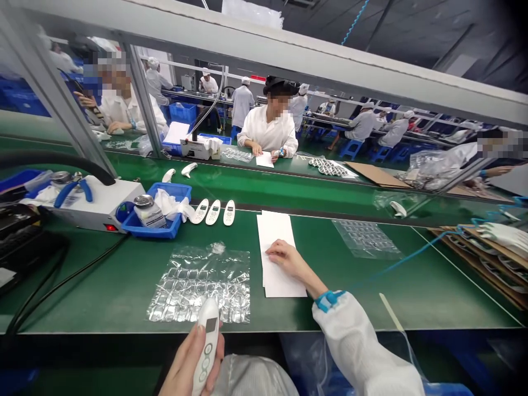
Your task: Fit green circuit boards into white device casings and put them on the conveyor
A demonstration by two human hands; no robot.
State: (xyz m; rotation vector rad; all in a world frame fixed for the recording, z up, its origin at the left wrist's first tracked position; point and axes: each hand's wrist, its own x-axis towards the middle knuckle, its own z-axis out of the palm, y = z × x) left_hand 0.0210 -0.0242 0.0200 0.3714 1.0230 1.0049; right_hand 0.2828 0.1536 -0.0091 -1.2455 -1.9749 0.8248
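Note:
My left hand (185,357), low at the front edge, is closed around a white handheld thermometer (206,346). The thermometer stands tilted, its small dark screen and round buttons facing me. On the green bench, a stack of white paper sheets (284,278) lies slightly fanned. My right hand (286,257) rests on these sheets with its fingers loosely bent, and no object shows in it. Beyond my left hand lies a clear plastic bag (198,286) of small transparent square pieces. Three more white thermometers (213,212) lie side by side near the bench's back edge.
Left stand a blue tray (154,228) with a metal-topped bottle and tissues, and a white box (94,203) carrying blue-handled pliers. Right are another clear bag (367,239), a coiled blue cord (416,253) and stacked cardboard trays (490,261). A co-worker (270,124) sits across the green belt.

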